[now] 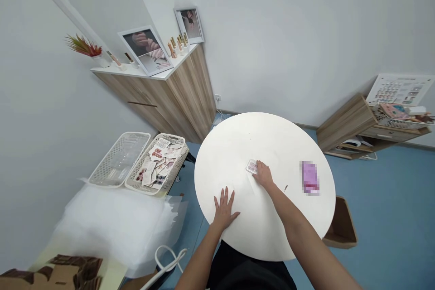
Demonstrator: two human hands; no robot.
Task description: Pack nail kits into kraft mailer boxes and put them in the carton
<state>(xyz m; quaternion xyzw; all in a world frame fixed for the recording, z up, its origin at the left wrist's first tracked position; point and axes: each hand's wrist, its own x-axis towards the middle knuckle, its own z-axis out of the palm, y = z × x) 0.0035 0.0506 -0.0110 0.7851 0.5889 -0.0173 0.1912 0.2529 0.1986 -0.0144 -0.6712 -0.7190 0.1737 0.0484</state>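
My left hand [224, 210] lies flat on the round white table [244, 136], fingers spread, holding nothing. Near the table's middle, my right hand [264, 174] has its fingers at the right end of a small flat clear case [252, 166] and grips it there. Pale pinkish shapes show through the case, like a set of false nails. It rests on or just over the tabletop; I cannot tell which. Under my right fingers, the end of the case is hidden.
A blurred-out purple item [310, 176] lies on the table's right side. To the left, a white basket [185, 152] holds nail cards beside another basket [102, 170] with clear plastic pieces. White sheets [115, 222] lie below. An open brown box [343, 226] stands at the right.
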